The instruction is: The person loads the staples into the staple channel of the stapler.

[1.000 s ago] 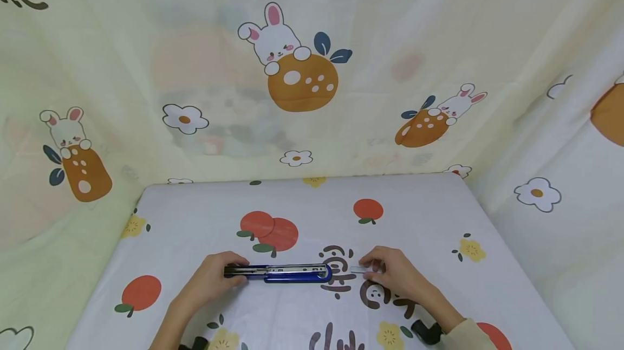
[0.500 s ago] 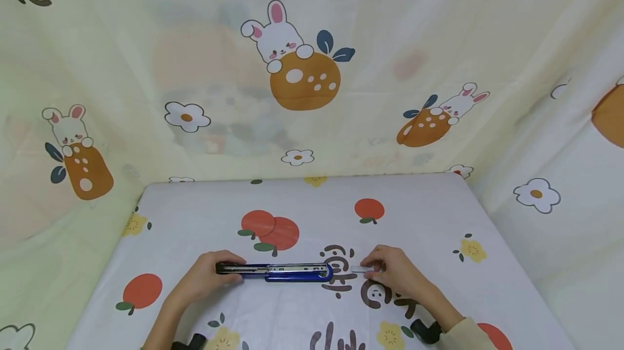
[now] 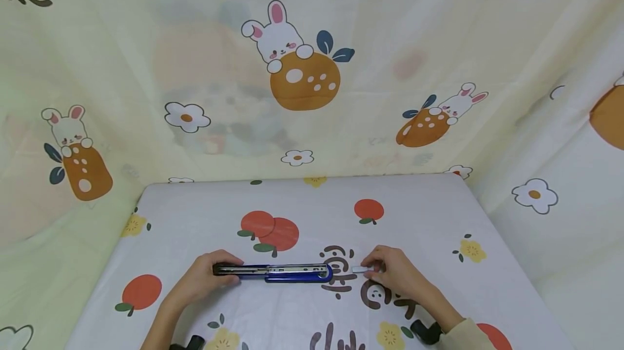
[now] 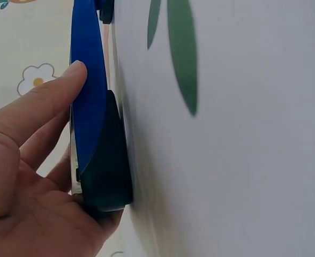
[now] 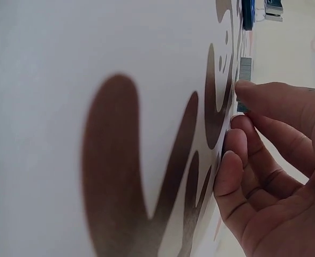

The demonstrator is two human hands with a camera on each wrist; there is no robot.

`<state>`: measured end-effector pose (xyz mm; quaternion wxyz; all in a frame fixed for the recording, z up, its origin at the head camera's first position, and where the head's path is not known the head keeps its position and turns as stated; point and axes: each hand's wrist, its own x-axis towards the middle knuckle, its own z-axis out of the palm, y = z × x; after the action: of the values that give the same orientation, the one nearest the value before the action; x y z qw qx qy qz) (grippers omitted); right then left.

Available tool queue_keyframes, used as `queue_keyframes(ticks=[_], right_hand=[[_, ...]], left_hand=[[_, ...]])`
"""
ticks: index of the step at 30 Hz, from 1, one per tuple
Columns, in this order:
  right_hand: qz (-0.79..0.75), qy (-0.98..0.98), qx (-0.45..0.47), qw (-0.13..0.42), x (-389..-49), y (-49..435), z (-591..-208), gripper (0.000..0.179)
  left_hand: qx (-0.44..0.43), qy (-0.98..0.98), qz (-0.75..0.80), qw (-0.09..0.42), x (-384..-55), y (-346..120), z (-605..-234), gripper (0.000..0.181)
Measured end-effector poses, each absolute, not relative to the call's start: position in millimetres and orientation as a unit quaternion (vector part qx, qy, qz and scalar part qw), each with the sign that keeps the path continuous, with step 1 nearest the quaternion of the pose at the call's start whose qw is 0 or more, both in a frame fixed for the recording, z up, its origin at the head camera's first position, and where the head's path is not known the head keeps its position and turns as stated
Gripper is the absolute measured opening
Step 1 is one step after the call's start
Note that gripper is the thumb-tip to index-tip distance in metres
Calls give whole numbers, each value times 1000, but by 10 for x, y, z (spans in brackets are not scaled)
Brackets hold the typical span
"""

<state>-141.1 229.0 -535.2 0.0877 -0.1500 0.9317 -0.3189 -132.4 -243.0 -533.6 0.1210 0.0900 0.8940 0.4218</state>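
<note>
A blue stapler [image 3: 298, 277] lies lengthwise across the table, with its metal staple channel showing along the top. At its dark left end my left hand [image 3: 207, 278] grips it. In the left wrist view the thumb presses on the blue side of the stapler [image 4: 89, 80], with the fingers behind it. To the right, my right hand [image 3: 396, 273] pinches a short strip of staples [image 3: 359, 270] between thumb and forefinger. The ridged grey strip of staples [image 5: 245, 68] points toward the stapler's right end, with a small gap between them.
The table [image 3: 424, 220] has a white cloth printed with red fruit, yellow flowers and brown lettering. A pale curtain [image 3: 370, 122] with rabbit prints stands behind and at both sides. Black wrist devices [image 3: 426, 332] sit near the front edge.
My left hand has shifted slightly left, along with the stapler's dark left end, while its blue right end stayed about in place. The right hand and staples have hardly moved.
</note>
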Motion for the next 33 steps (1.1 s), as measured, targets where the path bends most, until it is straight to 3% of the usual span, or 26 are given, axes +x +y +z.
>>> queue_keyframes(ticks=[33], right_hand=[[-361,912,-190,51,-1381,2283,-5239,16]], left_hand=[[33,900,419,116,-1269,-2351,-5328,29]])
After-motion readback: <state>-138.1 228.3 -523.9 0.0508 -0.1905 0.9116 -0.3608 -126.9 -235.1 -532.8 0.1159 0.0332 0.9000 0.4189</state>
